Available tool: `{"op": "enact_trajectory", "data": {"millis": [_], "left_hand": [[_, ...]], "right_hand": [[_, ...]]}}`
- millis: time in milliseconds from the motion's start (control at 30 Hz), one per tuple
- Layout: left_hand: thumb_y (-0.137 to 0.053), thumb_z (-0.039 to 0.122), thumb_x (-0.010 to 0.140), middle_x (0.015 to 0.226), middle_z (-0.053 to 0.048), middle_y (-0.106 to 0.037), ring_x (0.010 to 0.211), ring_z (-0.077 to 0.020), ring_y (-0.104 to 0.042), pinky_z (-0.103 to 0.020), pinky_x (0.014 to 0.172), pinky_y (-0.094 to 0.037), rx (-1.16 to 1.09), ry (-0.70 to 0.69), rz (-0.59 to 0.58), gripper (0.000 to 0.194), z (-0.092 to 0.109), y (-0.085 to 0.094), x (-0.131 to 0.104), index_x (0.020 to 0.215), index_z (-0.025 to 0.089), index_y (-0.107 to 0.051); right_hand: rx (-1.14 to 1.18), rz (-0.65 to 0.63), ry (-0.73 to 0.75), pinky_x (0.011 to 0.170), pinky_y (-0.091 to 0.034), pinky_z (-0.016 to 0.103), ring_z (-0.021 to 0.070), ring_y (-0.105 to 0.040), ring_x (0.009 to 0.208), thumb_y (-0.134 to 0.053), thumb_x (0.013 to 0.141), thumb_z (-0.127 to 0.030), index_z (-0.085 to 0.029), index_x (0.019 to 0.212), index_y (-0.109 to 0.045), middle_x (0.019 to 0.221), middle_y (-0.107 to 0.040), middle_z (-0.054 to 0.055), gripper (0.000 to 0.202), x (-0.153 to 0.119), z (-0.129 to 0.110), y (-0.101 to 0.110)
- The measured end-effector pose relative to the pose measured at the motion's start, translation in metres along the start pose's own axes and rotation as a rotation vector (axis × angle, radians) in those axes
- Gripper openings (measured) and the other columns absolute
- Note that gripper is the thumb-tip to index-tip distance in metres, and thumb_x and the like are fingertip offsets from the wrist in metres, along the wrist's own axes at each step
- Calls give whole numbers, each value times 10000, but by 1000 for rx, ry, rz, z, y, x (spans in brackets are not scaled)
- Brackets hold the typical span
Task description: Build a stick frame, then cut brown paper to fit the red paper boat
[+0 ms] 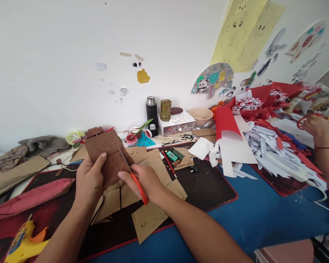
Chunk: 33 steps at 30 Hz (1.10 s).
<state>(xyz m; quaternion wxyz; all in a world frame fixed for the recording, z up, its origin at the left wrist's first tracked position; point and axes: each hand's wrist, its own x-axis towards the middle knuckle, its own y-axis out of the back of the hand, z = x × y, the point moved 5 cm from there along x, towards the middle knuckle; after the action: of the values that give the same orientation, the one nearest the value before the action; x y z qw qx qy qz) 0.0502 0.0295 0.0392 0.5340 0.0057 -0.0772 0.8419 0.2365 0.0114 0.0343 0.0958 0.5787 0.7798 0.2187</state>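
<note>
A brown painted cardboard piece (109,146) is held up in my left hand (91,177), with the thumb on its face and the other fingers hidden behind it. My right hand (146,182) is closed around the red handle of a pair of scissors (138,187). Their blade points up and to the left, over the right edge of the brown piece. Beneath both hands, pieces of plain cardboard (149,221) lie on a black mat with a red edge (208,186).
A yellow glue gun (27,241) lies at the lower left, near a pink strip (34,195). Behind stand a black flask (151,113) and a bowl (200,116). White paper strips (271,149) heap at the right, beside another person's hand (320,129).
</note>
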Motion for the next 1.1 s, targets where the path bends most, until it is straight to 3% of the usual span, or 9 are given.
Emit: {"op": "enact_trajectory", "data": {"millis": [200,833,1100], "left_hand": [[-843,484,832,1117,-38,-834,939,-263,-796,-363,837,-686,21,-46,6,347,4,0,-2,1075,244,-779],[-908,441,733,1016,-49,-850,906,-283,-809,-415,831,-696,-75,45,30,433,9,-6,-5,1074,210,-773],[-901,429,730,1048,-47,-846,901,-271,-803,-422,858,-692,-85,52,34,389,6,-6,-4,1024,219,-760]], "right_hand": [[-6,6,20,613,-249,301,127,-369,609,-726,1027,-538,-226,676,-409,618,-434,-55,567,-2,0,-1],[-44,5,-2,618,-286,294,142,-429,638,-707,1032,-562,-229,681,-451,624,-475,-41,547,-2,0,-2],[14,33,36,616,-259,302,129,-367,602,-705,1030,-529,-226,667,-409,601,-417,-56,558,-3,2,-4]]}}
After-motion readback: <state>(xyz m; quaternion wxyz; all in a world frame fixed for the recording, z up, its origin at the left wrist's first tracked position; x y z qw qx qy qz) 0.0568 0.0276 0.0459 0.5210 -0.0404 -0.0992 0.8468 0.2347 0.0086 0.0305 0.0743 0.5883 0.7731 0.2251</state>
